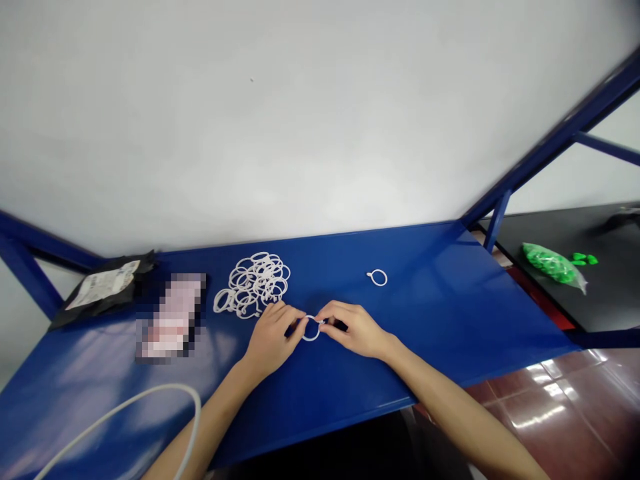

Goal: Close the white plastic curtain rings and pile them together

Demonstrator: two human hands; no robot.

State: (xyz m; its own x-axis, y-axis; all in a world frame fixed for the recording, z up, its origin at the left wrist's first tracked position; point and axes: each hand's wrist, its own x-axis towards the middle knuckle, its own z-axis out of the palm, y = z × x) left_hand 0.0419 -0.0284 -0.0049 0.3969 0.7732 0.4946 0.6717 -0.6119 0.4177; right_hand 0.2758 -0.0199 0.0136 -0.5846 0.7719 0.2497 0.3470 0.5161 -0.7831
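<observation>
Between my hands is a white plastic curtain ring (311,339), held just over the blue table (425,320). My left hand (274,337) pinches its left side between thumb and fingers. At its upper right, where a small eyelet seems to sit, my right hand (354,328) pinches too; the fingertips partly hide that spot. Just beyond my left hand lies a loose pile of similar white rings (257,280). One single ring (379,278) with a small eyelet lies apart, beyond my right hand.
A black plastic parcel (107,287) with a label and a blurred-out flat item (175,313) lie at the left. A white cable (150,390) loops over the near left. Blue frame bars (495,220) flank the table. On a black table stands a bag of green pieces (550,265).
</observation>
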